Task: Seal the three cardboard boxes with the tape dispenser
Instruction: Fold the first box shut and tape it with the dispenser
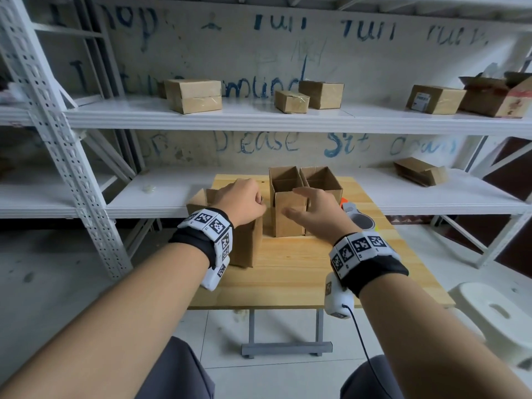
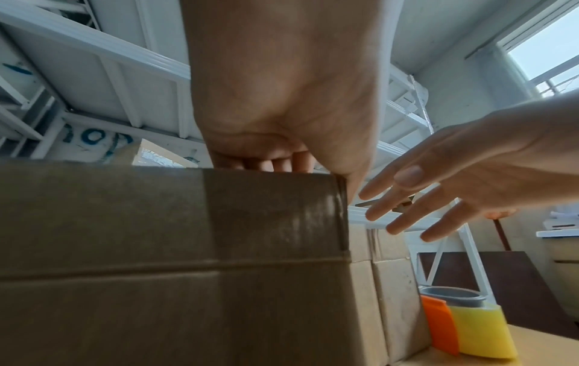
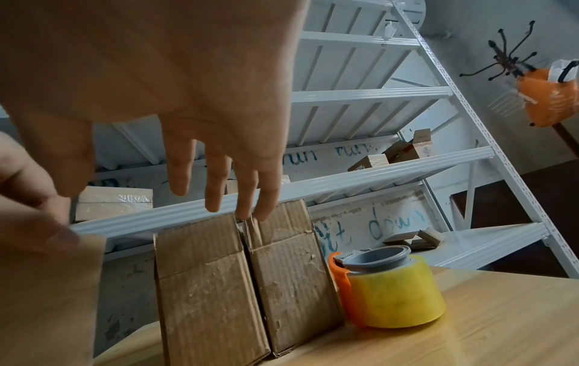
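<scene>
Left hand (image 1: 241,200) grips the top flap of the nearest open brown cardboard box (image 1: 244,243) – right hand (image 1: 313,210) hovers, fingers spread, holding nothing. Two more open brown boxes (image 1: 289,197) stand behind, yellow tape dispenser (image 3: 390,289) just beside them on the wooden table (image 1: 288,277).

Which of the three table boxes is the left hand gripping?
The nearest, leftmost box; the left hand grips its top edge. The other two boxes stand side by side behind, open, untouched.

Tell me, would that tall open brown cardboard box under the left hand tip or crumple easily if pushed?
The tall open brown cardboard box probably tips easily: it stands narrow and upright. It looks light, thin corrugated board. The left hand grips its top edge, which likely flexes.
</scene>
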`<action>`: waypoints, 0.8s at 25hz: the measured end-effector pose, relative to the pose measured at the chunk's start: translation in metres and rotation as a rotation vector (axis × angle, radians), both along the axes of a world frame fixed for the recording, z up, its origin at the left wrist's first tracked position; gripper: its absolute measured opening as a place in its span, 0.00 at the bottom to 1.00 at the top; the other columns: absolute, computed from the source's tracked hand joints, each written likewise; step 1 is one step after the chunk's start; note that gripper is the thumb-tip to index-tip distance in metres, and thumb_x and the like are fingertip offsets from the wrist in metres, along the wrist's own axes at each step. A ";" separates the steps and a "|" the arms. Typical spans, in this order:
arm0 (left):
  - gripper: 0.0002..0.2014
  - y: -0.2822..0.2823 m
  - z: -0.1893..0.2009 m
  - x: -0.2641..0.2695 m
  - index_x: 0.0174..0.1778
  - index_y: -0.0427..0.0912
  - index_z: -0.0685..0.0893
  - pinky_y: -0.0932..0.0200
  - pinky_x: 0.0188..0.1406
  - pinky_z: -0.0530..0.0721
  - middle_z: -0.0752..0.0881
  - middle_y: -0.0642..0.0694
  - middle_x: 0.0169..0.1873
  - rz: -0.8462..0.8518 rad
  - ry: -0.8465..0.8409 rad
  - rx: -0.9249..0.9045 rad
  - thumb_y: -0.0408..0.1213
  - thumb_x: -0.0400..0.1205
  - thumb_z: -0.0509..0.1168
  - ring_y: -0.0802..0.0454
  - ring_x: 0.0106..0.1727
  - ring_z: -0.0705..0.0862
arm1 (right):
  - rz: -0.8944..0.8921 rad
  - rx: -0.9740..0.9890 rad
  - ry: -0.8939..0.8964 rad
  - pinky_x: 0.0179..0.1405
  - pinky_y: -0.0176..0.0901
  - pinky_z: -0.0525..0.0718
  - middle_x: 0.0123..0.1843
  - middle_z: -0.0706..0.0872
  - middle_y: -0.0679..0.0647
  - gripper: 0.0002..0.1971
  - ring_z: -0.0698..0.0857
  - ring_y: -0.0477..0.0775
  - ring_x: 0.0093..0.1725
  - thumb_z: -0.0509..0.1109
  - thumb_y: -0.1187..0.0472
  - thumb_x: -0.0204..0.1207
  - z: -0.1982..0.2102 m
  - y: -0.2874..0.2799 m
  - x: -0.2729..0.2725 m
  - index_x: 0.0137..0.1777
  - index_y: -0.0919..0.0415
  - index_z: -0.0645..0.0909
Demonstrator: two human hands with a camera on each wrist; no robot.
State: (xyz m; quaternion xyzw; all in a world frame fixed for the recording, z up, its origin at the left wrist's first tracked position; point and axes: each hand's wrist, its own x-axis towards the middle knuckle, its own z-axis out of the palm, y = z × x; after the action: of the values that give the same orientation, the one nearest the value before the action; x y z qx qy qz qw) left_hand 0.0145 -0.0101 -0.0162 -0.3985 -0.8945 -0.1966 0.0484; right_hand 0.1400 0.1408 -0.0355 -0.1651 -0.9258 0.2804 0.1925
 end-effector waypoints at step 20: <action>0.26 0.048 -0.013 0.048 0.37 0.40 0.90 0.59 0.31 0.69 0.82 0.47 0.25 -0.090 -0.138 0.107 0.53 0.90 0.57 0.50 0.28 0.79 | 0.074 -0.359 0.105 0.56 0.46 0.89 0.53 0.90 0.49 0.19 0.90 0.45 0.52 0.78 0.53 0.75 -0.021 0.039 0.043 0.63 0.60 0.84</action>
State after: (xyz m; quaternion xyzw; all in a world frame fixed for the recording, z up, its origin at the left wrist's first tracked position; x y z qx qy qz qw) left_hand 0.0622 0.0375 -0.0294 -0.4208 -0.8651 -0.2730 -0.0013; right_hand 0.1827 0.1798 -0.0570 -0.1476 -0.8551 0.4562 0.1973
